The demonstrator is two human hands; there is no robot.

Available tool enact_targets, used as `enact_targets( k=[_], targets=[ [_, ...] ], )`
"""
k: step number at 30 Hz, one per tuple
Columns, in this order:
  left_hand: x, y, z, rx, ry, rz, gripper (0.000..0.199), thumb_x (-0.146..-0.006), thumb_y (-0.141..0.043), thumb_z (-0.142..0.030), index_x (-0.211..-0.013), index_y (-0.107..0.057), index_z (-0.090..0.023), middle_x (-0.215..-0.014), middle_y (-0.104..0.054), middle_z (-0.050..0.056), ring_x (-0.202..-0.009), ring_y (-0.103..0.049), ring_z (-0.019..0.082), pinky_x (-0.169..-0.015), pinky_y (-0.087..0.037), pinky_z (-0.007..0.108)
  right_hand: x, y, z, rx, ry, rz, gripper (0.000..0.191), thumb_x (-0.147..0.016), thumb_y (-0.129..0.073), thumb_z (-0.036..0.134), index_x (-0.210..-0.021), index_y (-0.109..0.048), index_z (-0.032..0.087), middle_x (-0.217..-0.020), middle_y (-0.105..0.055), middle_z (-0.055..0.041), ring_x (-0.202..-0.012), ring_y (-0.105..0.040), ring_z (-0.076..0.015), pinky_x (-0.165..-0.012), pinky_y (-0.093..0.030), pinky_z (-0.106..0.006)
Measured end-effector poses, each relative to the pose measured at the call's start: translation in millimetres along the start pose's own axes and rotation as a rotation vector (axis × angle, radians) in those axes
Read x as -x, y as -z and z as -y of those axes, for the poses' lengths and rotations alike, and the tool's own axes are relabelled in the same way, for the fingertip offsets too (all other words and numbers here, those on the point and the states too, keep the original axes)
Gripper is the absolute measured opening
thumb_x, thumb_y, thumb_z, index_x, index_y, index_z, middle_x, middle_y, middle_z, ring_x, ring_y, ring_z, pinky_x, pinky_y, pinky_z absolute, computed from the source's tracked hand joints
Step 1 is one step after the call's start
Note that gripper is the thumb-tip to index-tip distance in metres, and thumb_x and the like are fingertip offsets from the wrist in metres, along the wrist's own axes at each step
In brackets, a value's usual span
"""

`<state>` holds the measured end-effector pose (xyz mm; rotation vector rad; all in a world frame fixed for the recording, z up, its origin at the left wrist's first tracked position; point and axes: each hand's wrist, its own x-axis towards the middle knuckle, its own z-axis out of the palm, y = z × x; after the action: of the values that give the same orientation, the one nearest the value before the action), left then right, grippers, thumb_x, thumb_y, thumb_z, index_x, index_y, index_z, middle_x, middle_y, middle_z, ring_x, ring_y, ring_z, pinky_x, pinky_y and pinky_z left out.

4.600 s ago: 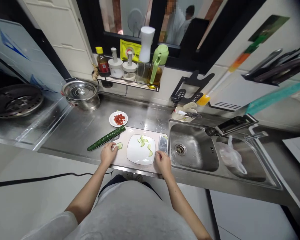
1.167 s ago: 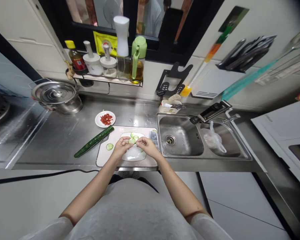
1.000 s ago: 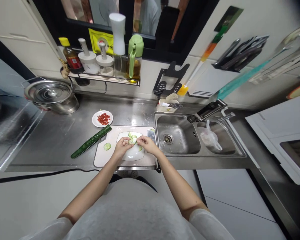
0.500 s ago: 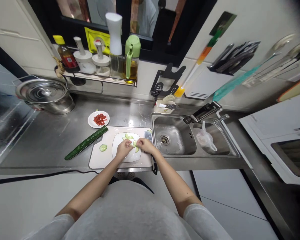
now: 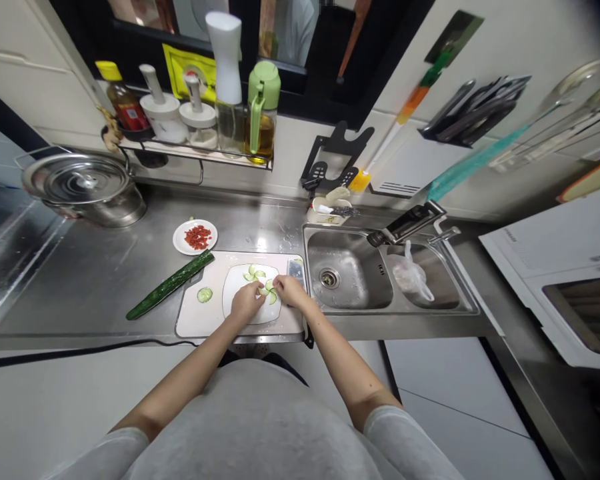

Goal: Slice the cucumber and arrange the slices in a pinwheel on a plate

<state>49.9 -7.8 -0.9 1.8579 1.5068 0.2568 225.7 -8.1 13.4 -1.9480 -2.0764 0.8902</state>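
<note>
A white square plate rests on a pale cutting board. Thin half-round cucumber slices are fanned at its top, and more lie at its right side. My left hand is over the plate, its fingertips pinched at the left edge of a cucumber slice. From the right, my right hand pinches the same group of slices; its fingertips partly cover them. One round cucumber slice lies on the board's left part. A whole-looking length of cucumber slants across the board's left edge.
A small plate of chopped red pieces stands behind the board. The knife lies along the board's right edge, its handle overhanging the counter. To the right is a double sink; a lidded steel pot stands at the left.
My left hand has lowered slightly, its fingers less curled, and more of the slices between my hands shows. My right hand stays almost in place. The view has shifted slightly.
</note>
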Motion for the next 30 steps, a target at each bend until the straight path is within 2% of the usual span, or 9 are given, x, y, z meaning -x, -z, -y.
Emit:
enact_targets(
  k=[9,19,24,30],
  targets=[
    [4,2.5,-7,-0.076,-0.047,0.018,0.026,-0.081,-0.054,-0.023,-0.104,-0.066,-0.023,-0.102,-0.07,0.006,-0.095,-0.063,0.023,-0.072,-0.043,0.029,3,4,2,0.079,-0.035,0.024,0.014,-0.087,-0.056,0.021,-0.094,-0.067,0.017,-0.095,-0.066,-0.0078,-0.086,-0.056,-0.0173,-0.073,-0.036,-0.024],
    [8,4.4,-10,-0.154,-0.113,0.023,0.029,-0.085,-0.052,-0.022,-0.111,-0.067,-0.022,-0.108,-0.068,0.009,-0.106,-0.058,0.025,-0.082,-0.044,0.032,7,9,1,0.117,-0.032,0.053,0.016,-0.088,-0.051,0.018,-0.091,-0.067,0.017,-0.093,-0.065,-0.0077,-0.082,-0.055,-0.0169,-0.068,-0.033,-0.024],
    [9,9.6,-14,-0.238,-0.136,0.048,0.03,-0.09,-0.049,-0.03,-0.111,-0.068,-0.021,-0.107,-0.066,0.01,-0.103,-0.058,0.026,-0.078,-0.045,0.031,4,14,-1,0.122,0.01,0.093,0.015,-0.087,-0.051,0.016,-0.088,-0.066,0.017,-0.088,-0.064,-0.0066,-0.079,-0.055,-0.0157,-0.068,-0.033,-0.023],
    [9,6.7,-13,-0.245,-0.119,0.041,0.029,-0.091,-0.048,-0.03,-0.11,-0.068,-0.023,-0.112,-0.061,0.009,-0.098,-0.059,0.023,-0.072,-0.045,0.029,3,15,0,0.131,-0.007,0.086,0.012,-0.085,-0.053,0.017,-0.087,-0.065,0.018,-0.088,-0.064,-0.0066,-0.078,-0.054,-0.0164,-0.065,-0.032,-0.024]
  ],
)
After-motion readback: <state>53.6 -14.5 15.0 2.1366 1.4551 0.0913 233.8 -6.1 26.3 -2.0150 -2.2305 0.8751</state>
